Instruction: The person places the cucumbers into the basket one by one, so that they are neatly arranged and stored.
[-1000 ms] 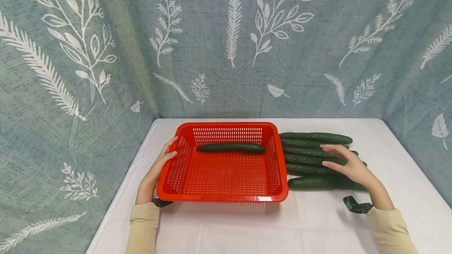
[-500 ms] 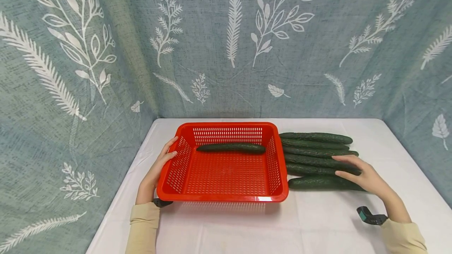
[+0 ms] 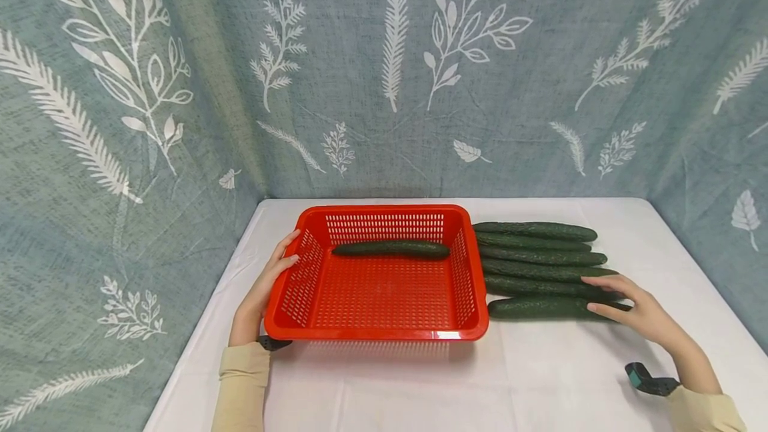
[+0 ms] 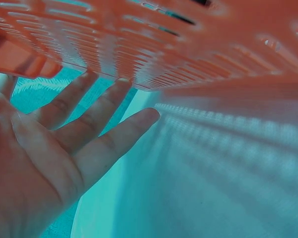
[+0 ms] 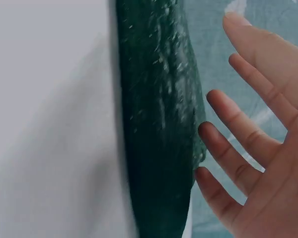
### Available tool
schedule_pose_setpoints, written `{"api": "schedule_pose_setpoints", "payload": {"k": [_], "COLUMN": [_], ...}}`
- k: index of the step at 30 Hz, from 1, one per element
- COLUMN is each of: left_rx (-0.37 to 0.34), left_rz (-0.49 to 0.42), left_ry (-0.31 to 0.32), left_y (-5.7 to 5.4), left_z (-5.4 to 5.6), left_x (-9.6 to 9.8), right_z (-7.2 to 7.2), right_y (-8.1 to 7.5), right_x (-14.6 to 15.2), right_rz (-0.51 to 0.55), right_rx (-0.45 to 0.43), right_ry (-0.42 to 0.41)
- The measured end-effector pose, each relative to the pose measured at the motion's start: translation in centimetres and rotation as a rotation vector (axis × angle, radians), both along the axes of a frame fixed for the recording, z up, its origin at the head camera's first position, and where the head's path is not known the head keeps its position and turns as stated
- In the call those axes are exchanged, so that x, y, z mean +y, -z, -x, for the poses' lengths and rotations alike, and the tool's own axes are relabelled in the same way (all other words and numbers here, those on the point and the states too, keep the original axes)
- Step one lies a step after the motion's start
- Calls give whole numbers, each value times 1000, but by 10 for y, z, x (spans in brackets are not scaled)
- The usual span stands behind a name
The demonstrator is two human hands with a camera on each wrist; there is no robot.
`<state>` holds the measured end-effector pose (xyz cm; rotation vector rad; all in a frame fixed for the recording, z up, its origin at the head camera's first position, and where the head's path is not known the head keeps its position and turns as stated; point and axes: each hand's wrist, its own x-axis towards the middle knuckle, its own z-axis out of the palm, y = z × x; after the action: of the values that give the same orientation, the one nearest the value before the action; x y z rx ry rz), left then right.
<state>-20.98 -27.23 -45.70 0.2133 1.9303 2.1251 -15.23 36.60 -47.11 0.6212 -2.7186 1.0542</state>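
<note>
A red plastic basket [image 3: 377, 333] with slotted walls stands on the table, one dark green cucumber [image 3: 390, 249] lying along its far side. My left hand [image 3: 264, 285] holds the basket's left rim, thumb over the edge; in the left wrist view its other fingers [image 4: 119, 136] stretch out under the rim along the outer wall. To the right, several cucumbers [image 3: 540, 257] lie side by side. Above the right ends of the nearest ones hovers my right hand [image 3: 645, 312], fingers spread. The right wrist view has the nearest cucumber [image 5: 156, 109] beside the fingertips, nothing in the grasp.
A white cloth covers the table [image 3: 540, 379]. Blue-green curtains [image 3: 384, 152] with white leaf prints hang behind and at both sides. The basket's right wall stands close against the left ends of the cucumbers.
My right hand has moved right and toward me, from over the middle of the cucumber row to over the nearest ones. The left hand and the basket have stayed in place.
</note>
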Motion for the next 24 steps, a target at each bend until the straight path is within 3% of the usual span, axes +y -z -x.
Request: {"api": "schedule_pose_setpoints", "payload": {"k": [9,17,24], "left_rx": [0,2,14], "left_rz": [3,12,18], "left_ry": [3,-2,-3], "left_y": [-2,-2,-6], "left_z": [-1,0,-3], "left_x": [1,1,3], "right_z": [-5,-5,-7], "right_y": [11,17,23], "right_x": [6,3,-2], "right_rz": [-12,-20,-117], "right_rx": [-8,89,87], "right_ry": [18,-31,67]}}
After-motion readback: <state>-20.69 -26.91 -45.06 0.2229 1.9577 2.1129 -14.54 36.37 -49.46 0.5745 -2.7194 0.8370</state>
